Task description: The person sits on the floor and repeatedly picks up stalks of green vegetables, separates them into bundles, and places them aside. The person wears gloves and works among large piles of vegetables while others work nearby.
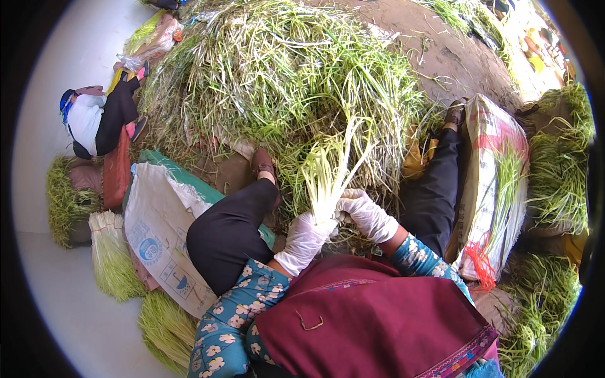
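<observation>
My left hand (pixel 309 238), in a white glove, grips a small bunch of pale yellow-green leafy stalks (pixel 325 184) near its base. The leaves fan upward, and a few longer ones bend over at the top. My right hand (pixel 367 213), gloved too, is at the bunch's lower right side with its fingers curled in. Whether those fingers pinch a stalk is hard to see. Both hands are above my lap, in front of a dark red apron (pixel 373 316). Beyond them rises a large heap of loose green leaves and straw-like stalks (pixel 283 71).
On the right lies a white and red woven sack (pixel 491 189) with stalks and red string (pixel 481 264) on it. A white printed sack (pixel 158 231) and a tied bundle of stalks (pixel 113 255) are on the left. Another person (pixel 97 118) sits by the wall.
</observation>
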`<action>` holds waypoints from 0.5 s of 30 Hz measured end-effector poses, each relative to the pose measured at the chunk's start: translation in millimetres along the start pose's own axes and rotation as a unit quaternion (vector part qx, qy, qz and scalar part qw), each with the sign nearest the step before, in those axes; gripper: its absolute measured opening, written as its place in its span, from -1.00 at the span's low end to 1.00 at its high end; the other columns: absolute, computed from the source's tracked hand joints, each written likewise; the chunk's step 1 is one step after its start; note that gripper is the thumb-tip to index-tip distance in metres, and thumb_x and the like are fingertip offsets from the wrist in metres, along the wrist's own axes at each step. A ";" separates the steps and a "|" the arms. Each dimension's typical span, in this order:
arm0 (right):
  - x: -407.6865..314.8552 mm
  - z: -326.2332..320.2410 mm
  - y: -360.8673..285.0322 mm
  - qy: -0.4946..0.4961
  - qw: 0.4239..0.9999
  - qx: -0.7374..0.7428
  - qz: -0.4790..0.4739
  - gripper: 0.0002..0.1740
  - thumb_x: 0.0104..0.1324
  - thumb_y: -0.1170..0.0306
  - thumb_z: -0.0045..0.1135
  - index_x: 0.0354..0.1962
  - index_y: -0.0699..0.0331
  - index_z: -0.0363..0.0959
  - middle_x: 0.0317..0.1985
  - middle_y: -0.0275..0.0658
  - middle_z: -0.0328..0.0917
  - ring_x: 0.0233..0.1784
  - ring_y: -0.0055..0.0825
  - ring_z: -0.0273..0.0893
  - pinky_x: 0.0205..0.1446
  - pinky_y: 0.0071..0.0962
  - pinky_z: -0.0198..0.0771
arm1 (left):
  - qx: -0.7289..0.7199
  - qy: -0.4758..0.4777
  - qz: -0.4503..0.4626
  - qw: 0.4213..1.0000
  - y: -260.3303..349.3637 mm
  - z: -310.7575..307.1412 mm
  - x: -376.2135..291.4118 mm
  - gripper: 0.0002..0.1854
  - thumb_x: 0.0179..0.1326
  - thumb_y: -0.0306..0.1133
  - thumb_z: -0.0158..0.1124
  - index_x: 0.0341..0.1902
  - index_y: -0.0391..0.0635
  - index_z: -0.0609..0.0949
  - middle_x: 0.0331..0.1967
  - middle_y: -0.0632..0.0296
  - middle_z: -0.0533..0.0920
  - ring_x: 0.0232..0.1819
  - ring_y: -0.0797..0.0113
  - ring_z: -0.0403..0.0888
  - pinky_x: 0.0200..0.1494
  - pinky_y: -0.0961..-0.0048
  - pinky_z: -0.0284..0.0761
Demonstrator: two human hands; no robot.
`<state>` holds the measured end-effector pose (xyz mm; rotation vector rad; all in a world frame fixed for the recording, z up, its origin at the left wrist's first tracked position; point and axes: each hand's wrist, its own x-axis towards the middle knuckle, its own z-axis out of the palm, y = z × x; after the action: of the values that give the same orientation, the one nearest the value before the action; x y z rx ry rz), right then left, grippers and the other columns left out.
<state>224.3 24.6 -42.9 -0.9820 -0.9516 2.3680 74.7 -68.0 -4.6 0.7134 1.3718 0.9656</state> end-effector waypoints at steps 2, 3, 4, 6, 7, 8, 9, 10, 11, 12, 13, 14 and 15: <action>-2.5 6.7 -3.3 0.001 1.000 0.007 -0.001 -0.83 0.33 0.40 0.09 -0.21 0.30 0.57 -0.46 -0.41 0.59 -0.50 -0.74 0.45 -0.46 -0.73 0.31 | -0.006 0.009 -0.024 1.000 -0.2 -0.7 0.1 -0.80 0.28 -0.45 0.23 -0.05 -0.17 0.62 -0.30 0.34 0.68 -0.39 0.56 0.61 -0.40 0.64 0.45; -4.7 9.7 -5.8 -0.001 1.000 -0.009 -0.004 -0.84 0.32 0.41 0.09 -0.24 0.30 0.57 -0.46 -0.41 0.58 -0.50 -0.73 0.45 -0.45 -0.71 0.32 | -0.025 0.011 -0.036 0.999 -0.3 -1.2 0.1 -0.81 0.27 -0.45 0.23 -0.06 -0.18 0.63 -0.32 0.33 0.68 -0.41 0.55 0.61 -0.41 0.64 0.45; -7.9 12.4 -8.6 -0.005 1.000 -0.024 -0.007 -0.86 0.30 0.42 0.08 -0.26 0.29 0.56 -0.47 -0.40 0.58 -0.50 -0.72 0.45 -0.44 -0.69 0.33 | -0.050 0.012 -0.045 0.998 0.0 -2.0 0.3 -0.82 0.27 -0.45 0.24 -0.07 -0.19 0.63 -0.33 0.31 0.68 -0.42 0.54 0.62 -0.42 0.63 0.45; -17.5 15.9 -13.5 -0.005 1.000 -0.007 -0.006 -0.90 0.25 0.46 0.06 -0.35 0.30 0.53 -0.46 -0.38 0.57 -0.47 -0.68 0.45 -0.36 -0.63 0.35 | -0.092 0.011 -0.059 0.994 0.7 -3.6 0.7 -0.81 0.25 -0.45 0.26 -0.09 -0.22 0.63 -0.36 0.28 0.69 -0.46 0.52 0.63 -0.46 0.64 0.46; -22.7 17.0 -15.2 -0.020 1.000 -0.009 -0.016 -0.89 0.25 0.46 0.07 -0.36 0.31 0.53 -0.45 -0.37 0.57 -0.45 -0.68 0.45 -0.34 -0.64 0.35 | -0.109 0.010 -0.062 0.992 1.2 -4.6 0.9 -0.80 0.24 -0.45 0.28 -0.09 -0.24 0.63 -0.36 0.25 0.69 -0.48 0.50 0.63 -0.50 0.65 0.46; -29.6 15.5 -17.0 -0.044 0.999 -0.005 -0.024 -0.89 0.25 0.46 0.07 -0.37 0.32 0.52 -0.45 -0.37 0.57 -0.42 -0.68 0.45 -0.32 -0.64 0.35 | -0.129 0.017 -0.080 0.988 1.6 -5.2 1.1 -0.79 0.22 -0.45 0.30 -0.09 -0.25 0.63 -0.37 0.23 0.69 -0.50 0.49 0.64 -0.53 0.66 0.46; -33.8 14.3 -17.5 -0.066 0.998 0.004 -0.022 -0.89 0.25 0.46 0.07 -0.38 0.33 0.52 -0.44 -0.36 0.58 -0.40 -0.69 0.45 -0.30 -0.65 0.35 | -0.132 0.016 -0.077 0.988 2.1 -5.9 1.0 -0.81 0.23 -0.45 0.28 -0.11 -0.26 0.64 -0.39 0.23 0.69 -0.50 0.49 0.62 -0.52 0.66 0.45; -43.3 9.1 -18.8 -0.056 0.992 -0.098 -0.056 -0.88 0.25 0.44 0.10 -0.38 0.34 0.51 -0.43 -0.38 0.56 -0.36 -0.72 0.42 -0.26 -0.67 0.33 | -0.137 0.022 -0.088 0.986 2.6 -6.3 1.1 -0.83 0.25 -0.45 0.27 -0.13 -0.26 0.64 -0.41 0.22 0.68 -0.51 0.50 0.61 -0.51 0.65 0.44; -48.5 5.2 -18.6 -0.058 0.991 -0.120 -0.025 -0.88 0.23 0.45 0.09 -0.43 0.33 0.50 -0.46 -0.39 0.52 -0.41 -0.70 0.38 -0.30 -0.64 0.30 | -0.160 0.021 -0.088 0.983 3.2 -6.6 0.9 -0.84 0.26 -0.45 0.26 -0.15 -0.27 0.65 -0.42 0.22 0.68 -0.52 0.50 0.60 -0.49 0.65 0.43; -53.7 2.1 -17.0 -0.058 0.989 -0.138 -0.015 -0.88 0.20 0.45 0.09 -0.47 0.33 0.49 -0.49 -0.39 0.49 -0.46 -0.68 0.33 -0.33 -0.61 0.27 | -0.146 0.024 -0.103 0.984 4.0 -6.8 0.8 -0.84 0.26 -0.45 0.26 -0.15 -0.28 0.65 -0.43 0.21 0.67 -0.52 0.50 0.60 -0.50 0.66 0.43; -58.7 -1.3 -15.7 -0.076 0.985 -0.151 -0.030 -0.87 0.17 0.45 0.08 -0.52 0.32 0.48 -0.52 -0.40 0.45 -0.51 -0.66 0.28 -0.37 -0.58 0.25 | -0.150 0.019 -0.105 0.983 4.9 -6.7 0.4 -0.84 0.26 -0.45 0.27 -0.16 -0.28 0.65 -0.44 0.20 0.67 -0.53 0.49 0.59 -0.50 0.67 0.43; -60.3 -4.9 -15.4 -0.093 0.977 -0.184 -0.054 -0.80 0.24 0.35 0.09 -0.50 0.29 0.49 -0.52 -0.40 0.44 -0.52 -0.68 0.26 -0.42 -0.62 0.20 | -0.165 0.010 -0.104 0.981 6.2 -6.9 0.0 -0.84 0.25 -0.45 0.27 -0.16 -0.29 0.65 -0.44 0.20 0.67 -0.53 0.49 0.59 -0.51 0.67 0.43; -62.0 -7.1 -15.2 -0.068 0.986 -0.147 -0.032 -0.75 0.28 0.28 0.10 -0.46 0.30 0.50 -0.52 -0.43 0.44 -0.50 -0.70 0.27 -0.40 -0.63 0.22 | -0.175 0.006 -0.099 0.980 7.4 -6.8 -0.7 -0.83 0.25 -0.46 0.27 -0.15 -0.30 0.64 -0.44 0.19 0.66 -0.53 0.49 0.59 -0.51 0.67 0.43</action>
<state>272.6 2.0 -7.2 -0.8827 -1.3947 2.3073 66.9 -66.1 1.6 0.3005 1.2143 1.0181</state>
